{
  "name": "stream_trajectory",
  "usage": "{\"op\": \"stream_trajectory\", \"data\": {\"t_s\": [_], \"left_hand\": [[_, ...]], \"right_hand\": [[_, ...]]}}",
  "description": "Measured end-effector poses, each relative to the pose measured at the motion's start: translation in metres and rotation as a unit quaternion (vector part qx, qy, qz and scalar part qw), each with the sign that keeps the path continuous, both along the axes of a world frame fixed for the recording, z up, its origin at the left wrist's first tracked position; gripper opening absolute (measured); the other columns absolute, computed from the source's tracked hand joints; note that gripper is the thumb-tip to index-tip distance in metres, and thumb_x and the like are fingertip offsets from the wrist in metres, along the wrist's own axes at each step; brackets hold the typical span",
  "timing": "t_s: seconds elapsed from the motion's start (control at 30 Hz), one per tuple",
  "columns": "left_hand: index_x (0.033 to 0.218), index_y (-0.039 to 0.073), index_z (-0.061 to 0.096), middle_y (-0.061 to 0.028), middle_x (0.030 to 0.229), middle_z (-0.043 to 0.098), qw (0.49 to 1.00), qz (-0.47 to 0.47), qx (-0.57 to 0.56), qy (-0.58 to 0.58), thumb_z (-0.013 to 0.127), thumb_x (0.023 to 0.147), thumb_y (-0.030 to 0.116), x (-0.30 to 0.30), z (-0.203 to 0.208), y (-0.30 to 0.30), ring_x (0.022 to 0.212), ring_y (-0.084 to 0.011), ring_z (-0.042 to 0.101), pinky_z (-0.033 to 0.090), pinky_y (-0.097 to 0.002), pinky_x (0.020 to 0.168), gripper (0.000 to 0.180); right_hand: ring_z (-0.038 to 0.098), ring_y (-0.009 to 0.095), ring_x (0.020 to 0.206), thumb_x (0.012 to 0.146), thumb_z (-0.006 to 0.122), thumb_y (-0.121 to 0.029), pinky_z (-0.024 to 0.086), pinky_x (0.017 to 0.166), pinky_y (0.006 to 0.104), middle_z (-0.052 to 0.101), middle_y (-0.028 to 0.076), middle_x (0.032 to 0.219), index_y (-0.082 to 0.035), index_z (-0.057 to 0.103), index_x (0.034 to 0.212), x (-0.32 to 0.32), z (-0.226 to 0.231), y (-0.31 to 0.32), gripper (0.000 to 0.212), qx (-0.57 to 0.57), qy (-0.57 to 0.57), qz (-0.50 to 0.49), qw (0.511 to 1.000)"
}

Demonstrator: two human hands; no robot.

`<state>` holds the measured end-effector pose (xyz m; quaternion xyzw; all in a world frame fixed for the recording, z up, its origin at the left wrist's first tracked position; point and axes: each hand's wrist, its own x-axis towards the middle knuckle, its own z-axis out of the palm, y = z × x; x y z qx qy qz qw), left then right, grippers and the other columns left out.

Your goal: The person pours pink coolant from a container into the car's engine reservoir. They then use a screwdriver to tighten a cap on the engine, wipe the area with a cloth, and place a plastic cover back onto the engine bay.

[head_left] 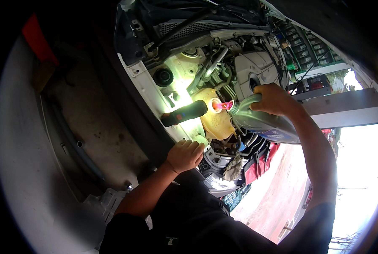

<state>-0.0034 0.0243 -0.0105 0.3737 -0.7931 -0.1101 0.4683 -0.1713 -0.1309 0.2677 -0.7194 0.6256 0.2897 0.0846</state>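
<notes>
My right hand (275, 99) is closed around the handle of a grey-green coolant jug (267, 122), tipped with its mouth toward the left. A stream of pink-red coolant (226, 105) runs from the mouth into the round opening of a yellowed plastic coolant reservoir (218, 123). My left hand (185, 155) rests at the near end of the white fender rail (144, 80), its fingers curled over the edge. Between the rail and the reservoir lies a black work light (184, 113); bright greenish light falls on the metal around it.
Beyond the reservoir sits a grey engine cover (256, 67) amid hoses and pipes. A black round cap (163, 77) stands near the rail. The raised hood hangs overhead at the upper right. A red cloth (261, 164) drapes the car's front. Far left, a grey hose (77, 142) lies low.
</notes>
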Motion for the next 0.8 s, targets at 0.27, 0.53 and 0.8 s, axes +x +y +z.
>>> {"op": "stream_trajectory", "data": {"t_s": [0.27,0.53,0.8], "left_hand": [[0.097,0.009,0.056,-0.0031,0.072,0.054,1.0,0.0,-0.004,0.005,0.064,0.076,0.017,-0.001,-0.001,0.0,0.063,-0.0215,0.057,0.045,-0.0352,0.06,0.024],[0.096,0.009,0.057,-0.003,0.073,0.054,1.0,-0.002,0.001,0.004,0.064,0.075,0.016,0.0,-0.002,0.001,0.063,-0.0213,0.057,0.045,-0.0352,0.06,0.023],[0.097,0.009,0.056,-0.0026,0.073,0.053,1.0,-0.009,0.01,0.001,0.064,0.077,0.019,0.001,-0.002,0.002,0.065,-0.0206,0.057,0.046,-0.0353,0.061,0.023]], "right_hand": [[0.067,0.033,0.076,0.072,0.073,-0.035,0.052,0.073,0.0409,0.067,0.019,0.079,0.0,0.066,0.09,0.004,-0.002,-0.001,0.04,0.003,0.022,0.018,1.0],[0.067,0.033,0.078,0.071,0.073,-0.033,0.052,0.075,0.0402,0.068,0.02,0.081,-0.001,0.068,0.091,0.013,-0.002,-0.001,0.038,-0.003,0.015,0.023,1.0],[0.066,0.035,0.082,0.07,0.072,-0.035,0.052,0.078,0.0413,0.068,0.021,0.084,0.0,0.067,0.091,0.017,-0.009,-0.006,0.041,0.001,0.033,0.066,0.997]]}}
